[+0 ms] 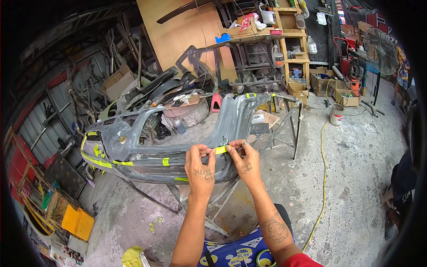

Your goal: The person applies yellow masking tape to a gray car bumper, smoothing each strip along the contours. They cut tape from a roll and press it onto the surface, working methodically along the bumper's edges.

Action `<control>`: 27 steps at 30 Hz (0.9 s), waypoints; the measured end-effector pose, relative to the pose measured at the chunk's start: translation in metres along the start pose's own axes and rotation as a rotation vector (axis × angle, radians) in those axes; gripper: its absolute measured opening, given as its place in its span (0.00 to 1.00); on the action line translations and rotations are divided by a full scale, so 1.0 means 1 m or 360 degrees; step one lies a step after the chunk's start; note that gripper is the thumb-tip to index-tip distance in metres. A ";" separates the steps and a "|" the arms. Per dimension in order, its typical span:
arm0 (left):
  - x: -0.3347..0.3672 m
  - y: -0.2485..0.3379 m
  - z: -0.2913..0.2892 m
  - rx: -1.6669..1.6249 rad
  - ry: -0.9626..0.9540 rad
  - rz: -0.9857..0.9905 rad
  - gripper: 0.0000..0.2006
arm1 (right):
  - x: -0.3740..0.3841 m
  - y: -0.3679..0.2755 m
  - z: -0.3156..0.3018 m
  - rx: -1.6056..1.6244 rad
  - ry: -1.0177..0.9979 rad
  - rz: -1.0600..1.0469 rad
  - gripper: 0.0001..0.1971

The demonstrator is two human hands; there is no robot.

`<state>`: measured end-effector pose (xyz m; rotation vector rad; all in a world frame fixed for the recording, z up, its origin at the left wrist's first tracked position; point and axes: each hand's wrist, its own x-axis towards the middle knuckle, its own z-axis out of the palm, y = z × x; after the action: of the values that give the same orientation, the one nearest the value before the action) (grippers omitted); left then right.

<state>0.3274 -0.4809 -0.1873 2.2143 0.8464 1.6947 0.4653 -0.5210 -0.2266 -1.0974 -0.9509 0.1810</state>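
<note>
A short strip of bright yellow tape [221, 150] spans between my two hands at the near edge of a grey, sanded car bumper [178, 143]. My left hand [200, 168] pinches its left end between thumb and fingers. At the other end, the thumb and fingers of my right hand [246, 164] close on the tape. Whether the strip touches the bumper cannot be made out. More yellow tape pieces [166, 161] are stuck along the bumper's lower edge and left end, with others at its far right end. A metal stand [296, 133] supports the bumper.
A yellow cable [324, 169] runs over the concrete floor at right, near a paint bucket [336, 115]. Behind the bumper lie piled car parts [164, 84] and a wooden shelf [291, 44]. A fan [381, 51] and people stand at right. An orange plastic object [78, 222] sits lower left.
</note>
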 end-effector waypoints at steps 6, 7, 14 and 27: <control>0.000 -0.001 0.000 -0.0043 -0.0027 -0.0041 0.11 | 0.001 0.000 0.000 0.0025 0.0033 -0.0033 0.09; 0.000 -0.001 0.000 -0.0045 -0.0027 -0.0042 0.11 | 0.002 0.003 0.000 0.0013 0.0022 -0.0032 0.10; 0.000 0.001 -0.003 -0.0093 -0.0010 -0.0093 0.11 | 0.003 0.002 -0.004 0.0004 -0.0022 -0.0008 0.10; -0.008 -0.005 -0.006 -0.0063 -0.0002 0.0297 0.09 | 0.003 0.002 -0.004 -0.0027 -0.0052 -0.0034 0.08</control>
<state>0.3183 -0.4823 -0.1946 2.3305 0.6168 1.7735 0.4709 -0.5209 -0.2273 -1.1021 -0.9943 0.1742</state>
